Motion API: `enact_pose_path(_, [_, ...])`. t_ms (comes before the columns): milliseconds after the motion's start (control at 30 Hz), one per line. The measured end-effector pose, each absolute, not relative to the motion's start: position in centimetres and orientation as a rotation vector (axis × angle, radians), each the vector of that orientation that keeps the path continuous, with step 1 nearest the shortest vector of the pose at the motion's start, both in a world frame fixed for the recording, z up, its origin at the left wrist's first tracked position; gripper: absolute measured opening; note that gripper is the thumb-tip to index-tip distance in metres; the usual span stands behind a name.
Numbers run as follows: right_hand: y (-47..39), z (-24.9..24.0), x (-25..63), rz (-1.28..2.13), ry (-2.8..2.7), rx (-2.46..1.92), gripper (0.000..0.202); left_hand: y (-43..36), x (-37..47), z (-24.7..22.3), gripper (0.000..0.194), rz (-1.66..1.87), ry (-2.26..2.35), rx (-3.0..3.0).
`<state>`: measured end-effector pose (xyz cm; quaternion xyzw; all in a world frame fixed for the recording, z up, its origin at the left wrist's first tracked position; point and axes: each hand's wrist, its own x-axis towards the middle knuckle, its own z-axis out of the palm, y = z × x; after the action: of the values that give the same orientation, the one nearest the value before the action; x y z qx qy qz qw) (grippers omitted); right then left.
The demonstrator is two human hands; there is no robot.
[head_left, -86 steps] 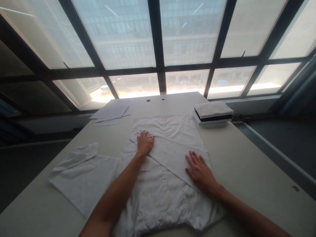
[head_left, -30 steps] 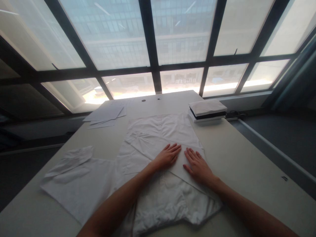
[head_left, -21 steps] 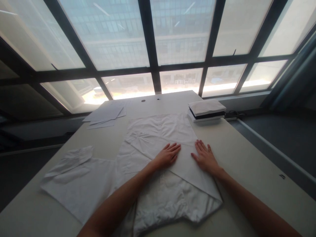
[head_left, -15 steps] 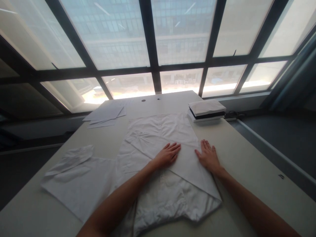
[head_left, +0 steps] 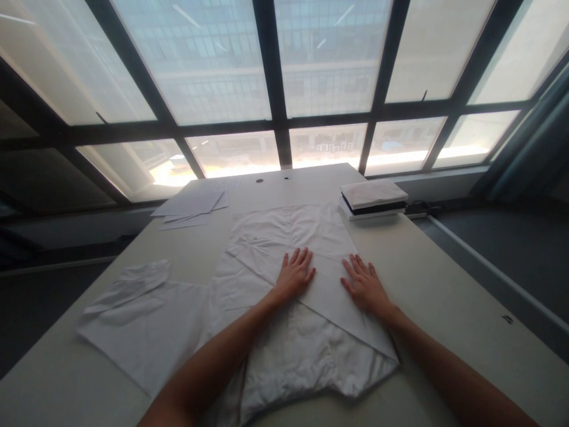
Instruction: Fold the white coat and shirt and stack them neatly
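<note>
A white shirt (head_left: 262,273) lies spread on the table, one sleeve folded across its body on the right. Its other sleeve (head_left: 146,326) stretches out to the left. My left hand (head_left: 295,274) rests flat on the folded cloth near the middle, fingers spread. Close to the shirt's right edge, my right hand (head_left: 365,286) lies palm down on the same fold, its fingers also apart. Neither hand grips anything. The shirt's collar is hard to make out; wrinkled cloth bunches at the near end.
The white table (head_left: 444,308) runs toward tall windows. Folded clothes (head_left: 373,198), white and black, are stacked at the back right. Several sheets of paper (head_left: 191,204) lie at the back left. A small dark mark (head_left: 507,319) shows near the right edge.
My left hand has slid a little to the left, its fingers turning to point farther forward. My right hand has shifted slightly left onto the fold. The shirt looks the same.
</note>
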<state>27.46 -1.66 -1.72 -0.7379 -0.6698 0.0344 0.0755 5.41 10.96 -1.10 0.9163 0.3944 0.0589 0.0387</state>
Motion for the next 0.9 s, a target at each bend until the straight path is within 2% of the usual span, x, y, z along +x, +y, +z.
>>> enact_pose_path(467, [-1.6,-1.4,27.5,0.141,-2.001,-2.226,0.06,11.5,5.0,-1.4,0.059,0.169,1.163,2.842])
enact_pose_path(700, [-1.6,-1.6,27.6,0.098,-2.019,-2.216,0.059,13.8,3.4,-0.3,0.059,0.033,0.984,2.833])
enact_pose_path(900, [-1.7,-1.6,27.6,0.098,-2.022,-2.221,0.06,17.3,1.0,-0.5,0.056,0.094,1.305,2.754])
